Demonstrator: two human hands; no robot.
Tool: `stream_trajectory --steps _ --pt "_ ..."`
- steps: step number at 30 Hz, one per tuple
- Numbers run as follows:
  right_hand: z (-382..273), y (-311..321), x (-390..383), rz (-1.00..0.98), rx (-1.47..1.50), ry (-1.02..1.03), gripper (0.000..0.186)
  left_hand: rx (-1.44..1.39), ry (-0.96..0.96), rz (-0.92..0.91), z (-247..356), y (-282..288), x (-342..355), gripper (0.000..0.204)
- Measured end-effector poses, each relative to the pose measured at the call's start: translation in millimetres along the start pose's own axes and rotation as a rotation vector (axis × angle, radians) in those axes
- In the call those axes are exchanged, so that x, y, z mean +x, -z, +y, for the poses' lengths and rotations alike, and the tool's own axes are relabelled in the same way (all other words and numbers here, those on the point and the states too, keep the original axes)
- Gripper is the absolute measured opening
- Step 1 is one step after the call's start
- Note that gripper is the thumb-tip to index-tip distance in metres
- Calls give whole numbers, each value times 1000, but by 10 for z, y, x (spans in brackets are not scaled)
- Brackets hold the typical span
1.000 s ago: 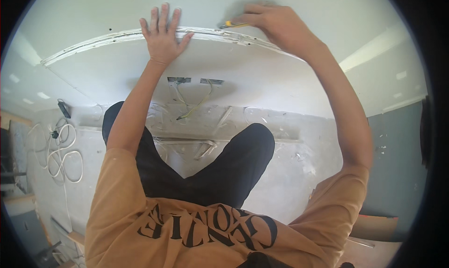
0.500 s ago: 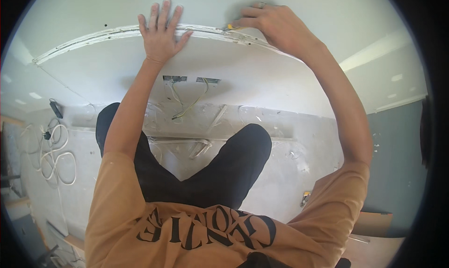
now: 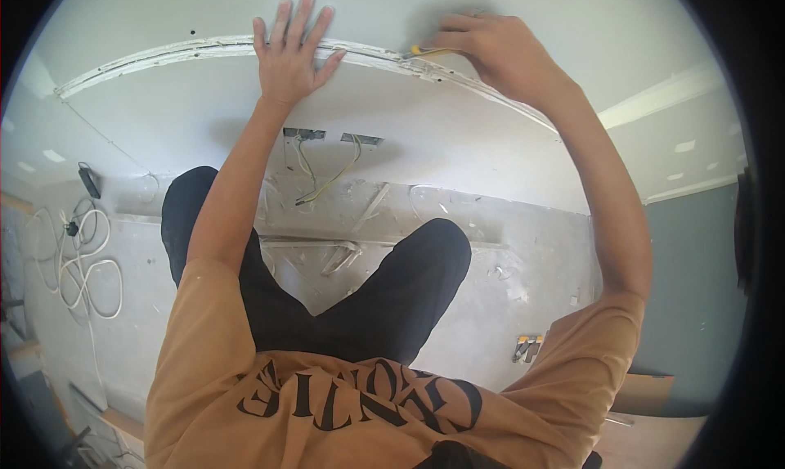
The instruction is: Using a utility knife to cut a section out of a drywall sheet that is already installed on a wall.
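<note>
A white plasterboard wall (image 3: 458, 134) fills the upper view, crossed by a rough, cut seam (image 3: 176, 53) with crumbly white edges. My left hand (image 3: 288, 70) lies flat against the wall over this seam, fingers spread. To its right, my right hand (image 3: 509, 58) is closed on a small yellow utility knife (image 3: 425, 50), partly hidden by the fingers. The knife's grey tip meets the seam; how deep it sits cannot be seen.
Below the seam, two wall openings (image 3: 304, 134) have loose wires (image 3: 331, 185) hanging out. White cable (image 3: 105, 289) lies coiled on the floor at left, near a black device (image 3: 89, 179). Board scraps (image 3: 373, 207) litter the wall's foot. Yellow-and-grey items (image 3: 528, 348) lie at right.
My right hand has moved a little to the right along the seam with the knife. My left hand has shifted slightly right too, still spread on the wall.
</note>
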State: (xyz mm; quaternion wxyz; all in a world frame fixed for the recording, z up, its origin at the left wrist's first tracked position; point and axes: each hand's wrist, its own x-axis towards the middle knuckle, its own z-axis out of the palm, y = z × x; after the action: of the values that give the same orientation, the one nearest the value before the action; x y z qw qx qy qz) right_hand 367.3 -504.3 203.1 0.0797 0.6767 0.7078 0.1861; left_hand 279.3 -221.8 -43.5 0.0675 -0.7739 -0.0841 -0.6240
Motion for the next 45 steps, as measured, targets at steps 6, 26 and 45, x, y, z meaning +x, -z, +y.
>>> stream_trajectory --steps 6,26,45 --pt "-81 -264 194 -46 -132 39 40 -28 28 21 27 -61 -1 71" --pt "43 -56 159 -125 -54 140 39 29 -3 -109 -104 -42 -58 83" --pt "304 -113 -360 -228 -258 30 48 -21 -11 10 8 -57 20 73"
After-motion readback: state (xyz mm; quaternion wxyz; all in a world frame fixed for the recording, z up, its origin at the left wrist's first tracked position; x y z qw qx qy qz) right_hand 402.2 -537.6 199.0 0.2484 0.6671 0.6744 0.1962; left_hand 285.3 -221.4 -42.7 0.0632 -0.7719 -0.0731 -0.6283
